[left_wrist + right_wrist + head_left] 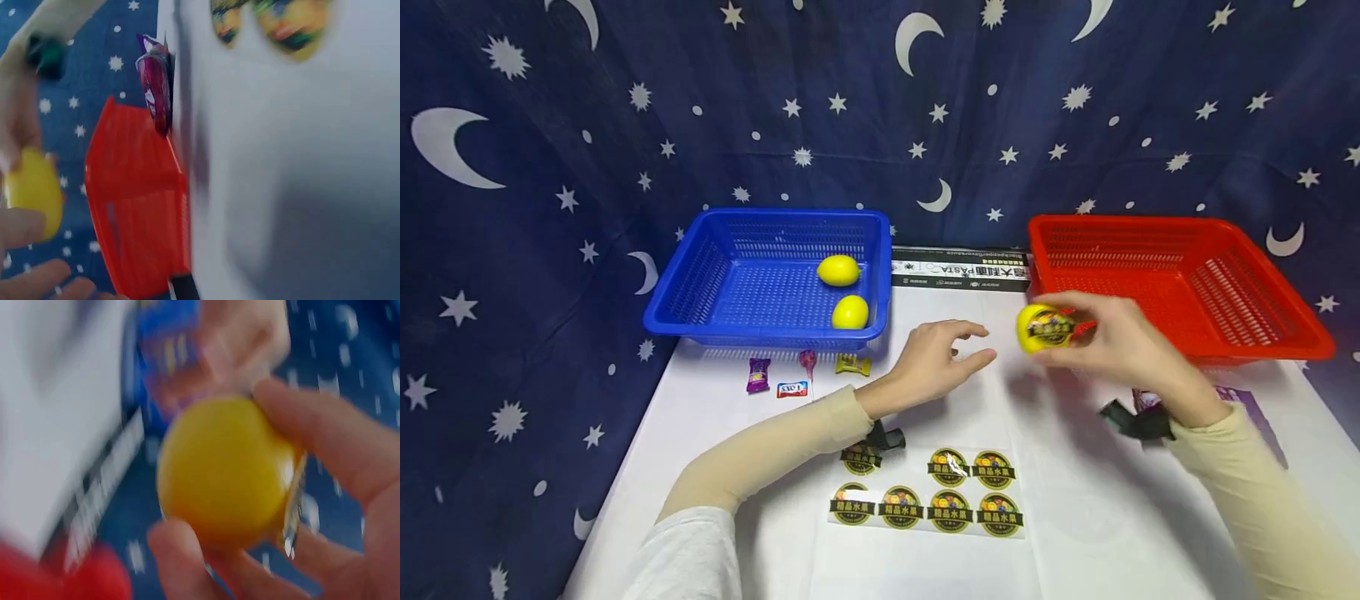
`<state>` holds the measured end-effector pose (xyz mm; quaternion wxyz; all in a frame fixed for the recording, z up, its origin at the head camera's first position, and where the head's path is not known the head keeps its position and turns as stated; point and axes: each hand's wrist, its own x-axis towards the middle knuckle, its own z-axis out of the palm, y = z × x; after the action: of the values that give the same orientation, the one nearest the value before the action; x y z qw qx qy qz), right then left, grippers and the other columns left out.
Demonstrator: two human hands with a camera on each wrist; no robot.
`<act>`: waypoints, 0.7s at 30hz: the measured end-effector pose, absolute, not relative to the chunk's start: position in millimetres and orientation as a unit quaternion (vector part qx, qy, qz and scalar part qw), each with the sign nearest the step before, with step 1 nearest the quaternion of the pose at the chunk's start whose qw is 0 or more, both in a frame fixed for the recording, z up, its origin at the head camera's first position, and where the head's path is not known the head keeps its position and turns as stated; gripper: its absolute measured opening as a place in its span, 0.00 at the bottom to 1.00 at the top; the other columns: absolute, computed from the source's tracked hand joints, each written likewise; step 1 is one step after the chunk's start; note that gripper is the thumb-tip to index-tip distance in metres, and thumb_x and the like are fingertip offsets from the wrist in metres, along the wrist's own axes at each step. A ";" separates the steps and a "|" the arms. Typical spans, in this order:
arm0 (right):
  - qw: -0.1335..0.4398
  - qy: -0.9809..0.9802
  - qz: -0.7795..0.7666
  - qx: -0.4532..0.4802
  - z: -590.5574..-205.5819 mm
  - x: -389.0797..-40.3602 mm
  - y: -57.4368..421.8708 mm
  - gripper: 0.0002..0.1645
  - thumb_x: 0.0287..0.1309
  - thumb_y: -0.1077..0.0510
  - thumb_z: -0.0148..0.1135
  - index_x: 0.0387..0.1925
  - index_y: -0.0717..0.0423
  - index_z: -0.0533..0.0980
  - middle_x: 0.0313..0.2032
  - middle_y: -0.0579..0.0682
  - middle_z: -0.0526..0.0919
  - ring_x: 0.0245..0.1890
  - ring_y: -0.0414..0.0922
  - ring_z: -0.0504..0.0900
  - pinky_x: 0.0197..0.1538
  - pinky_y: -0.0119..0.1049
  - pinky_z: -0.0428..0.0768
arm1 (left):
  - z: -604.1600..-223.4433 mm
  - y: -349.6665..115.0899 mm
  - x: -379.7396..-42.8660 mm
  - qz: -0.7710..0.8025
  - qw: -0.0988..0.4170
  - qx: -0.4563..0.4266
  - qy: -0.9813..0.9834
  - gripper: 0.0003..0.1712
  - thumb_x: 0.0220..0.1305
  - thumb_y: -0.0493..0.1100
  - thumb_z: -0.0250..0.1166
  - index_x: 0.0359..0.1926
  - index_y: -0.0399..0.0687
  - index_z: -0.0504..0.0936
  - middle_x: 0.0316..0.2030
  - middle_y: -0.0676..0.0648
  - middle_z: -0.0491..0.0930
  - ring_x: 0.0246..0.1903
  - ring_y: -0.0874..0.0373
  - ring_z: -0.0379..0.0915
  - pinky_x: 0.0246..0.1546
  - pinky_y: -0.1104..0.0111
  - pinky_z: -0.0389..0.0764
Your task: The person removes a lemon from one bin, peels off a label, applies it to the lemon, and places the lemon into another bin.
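Note:
My right hand (1112, 337) grips a yellow lemon (1036, 328) near the left end of the red basket. A round black-and-gold fruit sticker (1049, 327) shows on the lemon's side. The right wrist view has the lemon (225, 472) between fingers and thumb, the sticker's edge standing out beside it. To the left, my left hand (928, 362) is over the table with loosely bent fingers and nothing in them. Below it lies a clear sheet of round fruit stickers (951, 510), partly covered by the left wrist strap. Two more lemons (838, 270) lie in the blue basket (767, 336).
The red basket (1180, 360) stands at the back right. A long black-and-white pasta box (958, 269) lies between the baskets. Several small wrapped sweets (758, 375) and a lollipop (807, 360) are before the blue basket. A purple wrapper (1251, 417) lies behind the right wrist.

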<state>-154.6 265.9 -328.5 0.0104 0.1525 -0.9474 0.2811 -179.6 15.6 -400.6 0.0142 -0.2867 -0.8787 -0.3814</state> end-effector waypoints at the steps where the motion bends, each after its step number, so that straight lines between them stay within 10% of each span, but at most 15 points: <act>1: 0.009 -0.952 0.271 0.139 -318.3 -162.4 280.0 0.42 0.41 0.46 0.86 0.60 0.49 0.81 0.44 0.54 0.88 0.36 0.43 0.81 0.35 0.27 0.77 | -397.3 26.2 -180.9 -0.358 0.023 -0.289 -0.888 0.24 0.69 0.59 0.66 0.59 0.55 0.85 0.57 0.54 0.86 0.51 0.57 0.86 0.47 0.68 0.83; 8: -0.079 -0.967 0.232 0.074 -313.2 -233.1 353.5 0.45 0.49 0.45 0.82 0.65 0.58 0.76 0.59 0.65 0.81 0.46 0.45 0.78 0.38 0.27 0.77 | -389.1 94.9 -190.4 -0.228 0.058 -0.278 -0.931 0.32 0.70 0.69 0.58 0.71 0.71 0.73 0.71 0.61 0.73 0.61 0.58 0.79 0.37 0.63 0.81; 16: -0.185 -0.958 0.191 0.105 -346.6 -273.8 359.6 0.45 0.47 0.48 0.83 0.60 0.68 0.75 0.53 0.67 0.82 0.48 0.56 0.80 0.53 0.53 0.81 | -398.8 123.6 -186.9 -0.205 0.076 -0.283 -0.934 0.29 0.70 0.72 0.56 0.68 0.76 0.76 0.73 0.64 0.69 0.63 0.64 0.76 0.31 0.69 0.74; 21: -0.216 -0.952 0.193 0.104 -361.4 -283.9 357.5 0.44 0.45 0.51 0.84 0.58 0.69 0.74 0.49 0.65 0.82 0.47 0.54 0.78 0.52 0.48 0.78 | -400.3 124.0 -185.6 -0.204 0.096 -0.280 -0.933 0.28 0.68 0.71 0.59 0.65 0.76 0.78 0.70 0.64 0.73 0.58 0.64 0.80 0.26 0.70 0.71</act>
<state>-283.9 357.5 -361.4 -0.2156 0.1037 -0.9516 0.1929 -185.6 124.0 -400.3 0.0962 -0.2800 -0.9332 -0.2037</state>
